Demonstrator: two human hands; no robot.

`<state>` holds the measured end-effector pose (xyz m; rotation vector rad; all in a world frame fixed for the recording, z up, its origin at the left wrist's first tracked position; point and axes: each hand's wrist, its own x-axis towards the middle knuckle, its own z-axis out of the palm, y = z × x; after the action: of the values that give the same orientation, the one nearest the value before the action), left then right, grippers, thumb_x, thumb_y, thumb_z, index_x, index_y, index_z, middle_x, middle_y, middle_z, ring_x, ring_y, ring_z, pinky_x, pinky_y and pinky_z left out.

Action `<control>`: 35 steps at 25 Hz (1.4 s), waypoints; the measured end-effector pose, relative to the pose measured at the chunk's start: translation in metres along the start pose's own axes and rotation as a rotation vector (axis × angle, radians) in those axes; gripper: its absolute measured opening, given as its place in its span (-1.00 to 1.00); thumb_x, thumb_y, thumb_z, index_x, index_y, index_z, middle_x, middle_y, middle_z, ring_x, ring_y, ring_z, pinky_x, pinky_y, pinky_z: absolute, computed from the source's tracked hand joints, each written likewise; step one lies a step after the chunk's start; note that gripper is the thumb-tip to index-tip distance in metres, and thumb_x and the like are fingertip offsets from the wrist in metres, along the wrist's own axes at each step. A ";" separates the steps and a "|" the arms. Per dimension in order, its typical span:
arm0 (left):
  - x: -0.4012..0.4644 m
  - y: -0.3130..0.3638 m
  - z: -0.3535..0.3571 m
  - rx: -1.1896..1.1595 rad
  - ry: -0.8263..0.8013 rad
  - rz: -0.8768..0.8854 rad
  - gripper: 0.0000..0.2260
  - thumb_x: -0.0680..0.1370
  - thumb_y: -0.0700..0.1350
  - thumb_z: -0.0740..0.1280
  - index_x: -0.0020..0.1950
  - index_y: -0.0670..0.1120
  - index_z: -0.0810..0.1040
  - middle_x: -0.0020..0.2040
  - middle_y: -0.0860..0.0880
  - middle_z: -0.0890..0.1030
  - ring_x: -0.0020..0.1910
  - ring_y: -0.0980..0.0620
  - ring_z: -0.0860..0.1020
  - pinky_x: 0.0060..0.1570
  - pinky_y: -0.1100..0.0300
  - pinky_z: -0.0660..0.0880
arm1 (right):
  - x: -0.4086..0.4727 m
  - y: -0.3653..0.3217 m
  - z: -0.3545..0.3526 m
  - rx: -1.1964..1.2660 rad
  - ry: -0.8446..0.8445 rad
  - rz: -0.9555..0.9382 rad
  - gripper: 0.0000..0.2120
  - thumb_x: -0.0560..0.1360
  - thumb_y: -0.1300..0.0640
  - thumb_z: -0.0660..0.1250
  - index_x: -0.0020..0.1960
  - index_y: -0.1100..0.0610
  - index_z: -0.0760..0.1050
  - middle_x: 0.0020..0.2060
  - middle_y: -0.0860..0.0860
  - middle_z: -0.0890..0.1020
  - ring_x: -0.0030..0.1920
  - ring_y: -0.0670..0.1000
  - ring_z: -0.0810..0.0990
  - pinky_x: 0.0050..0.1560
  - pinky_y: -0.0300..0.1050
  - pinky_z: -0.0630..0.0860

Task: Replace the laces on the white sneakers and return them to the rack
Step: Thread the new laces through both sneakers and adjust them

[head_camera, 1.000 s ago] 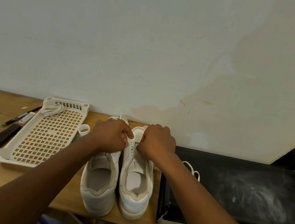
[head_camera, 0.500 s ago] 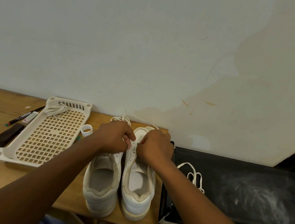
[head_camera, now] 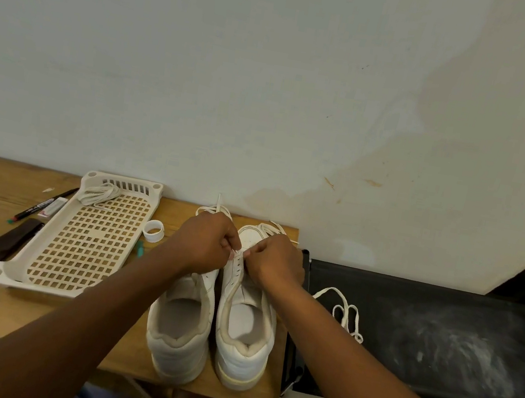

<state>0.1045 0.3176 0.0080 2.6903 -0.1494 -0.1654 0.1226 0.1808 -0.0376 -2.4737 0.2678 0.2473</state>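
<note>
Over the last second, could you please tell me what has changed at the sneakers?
Very little. Both hands, left and right, keep pinching the lace over the right sneaker; whether it advanced cannot be told. Sneakers, tray and loose lace stay put; only the camera shifted.

Under our fingers (head_camera: 234, 252) we see white sneakers (head_camera: 248, 318) with cream collars; left of them a cream grid-patterned tray (head_camera: 84, 238); right, white laces (head_camera: 344, 311) on a black shelf (head_camera: 440, 332).
</note>
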 end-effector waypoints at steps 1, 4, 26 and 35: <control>0.000 0.001 0.002 -0.005 0.023 -0.010 -0.85 0.54 -0.16 0.45 0.07 -0.01 0.76 0.05 0.05 0.73 0.03 0.08 0.65 0.00 0.25 0.50 | -0.001 0.000 -0.002 -0.012 -0.002 -0.020 -0.87 0.47 -0.01 0.43 -0.03 -0.02 0.71 0.02 -0.02 0.70 0.15 0.13 0.59 0.14 0.11 0.61; -0.001 0.002 0.006 -0.042 0.058 -0.053 -0.95 0.51 -0.11 0.50 -0.11 0.05 0.73 -0.11 0.08 0.72 -0.09 0.10 0.65 -0.13 0.27 0.44 | -0.004 -0.001 -0.015 -0.105 -0.042 -0.154 -0.80 0.42 -0.02 0.39 -0.02 0.01 0.70 -0.01 -0.01 0.70 0.14 0.15 0.60 0.15 0.10 0.61; -0.013 -0.004 -0.037 -0.140 0.136 -0.038 -0.90 0.55 0.10 0.41 -0.06 0.10 0.65 -0.13 0.15 0.64 -0.16 0.16 0.59 -0.17 0.17 0.54 | -0.004 -0.004 -0.063 -0.169 -0.383 -0.390 -0.44 0.31 -0.29 0.61 0.23 -0.11 0.64 0.30 -0.12 0.59 0.34 -0.01 0.50 0.33 0.05 0.52; -0.008 0.002 -0.024 0.202 0.097 -0.117 -0.89 0.53 0.04 0.39 -0.05 0.03 0.64 -0.10 0.07 0.68 -0.09 0.05 0.64 -0.19 0.20 0.50 | -0.001 0.000 -0.071 -0.185 -0.490 -0.429 -0.26 0.35 -0.20 0.62 0.45 -0.05 0.50 0.45 -0.09 0.48 0.44 0.00 0.45 0.38 -0.06 0.45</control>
<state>0.0996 0.3273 0.0313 2.9032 0.0229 -0.0576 0.1298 0.1378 0.0185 -2.4780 -0.5042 0.6977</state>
